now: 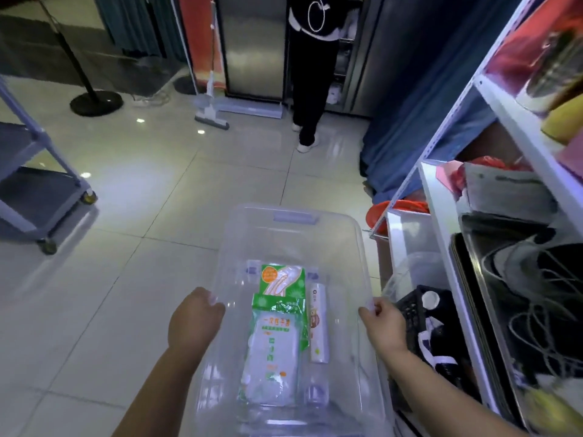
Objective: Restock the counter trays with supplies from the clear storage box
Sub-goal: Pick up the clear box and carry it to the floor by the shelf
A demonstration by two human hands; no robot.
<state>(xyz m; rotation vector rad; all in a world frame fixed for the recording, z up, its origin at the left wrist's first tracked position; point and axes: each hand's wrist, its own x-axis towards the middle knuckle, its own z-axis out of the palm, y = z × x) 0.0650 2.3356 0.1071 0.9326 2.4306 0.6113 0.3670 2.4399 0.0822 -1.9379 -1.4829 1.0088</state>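
Observation:
I carry a clear storage box [277, 228] in front of me above the tiled floor. My left hand [192, 320] grips its left rim and my right hand [383, 323] grips its right rim. Inside lie green-and-white supply packs [277, 335], stacked along the middle, and a white roll [318, 323] in a printed wrapper beside them on the right. A pale blue latch [295, 217] sits on the box's far rim. No counter trays are in view.
A white metal shelf unit [441, 222] with bags, cables and a black basket [419, 307] stands close on my right. A grey wheeled cart [41, 184] is at left. Ahead, a person [312, 74] in dark clothes stands by steel cabinets, near a mop [209, 115].

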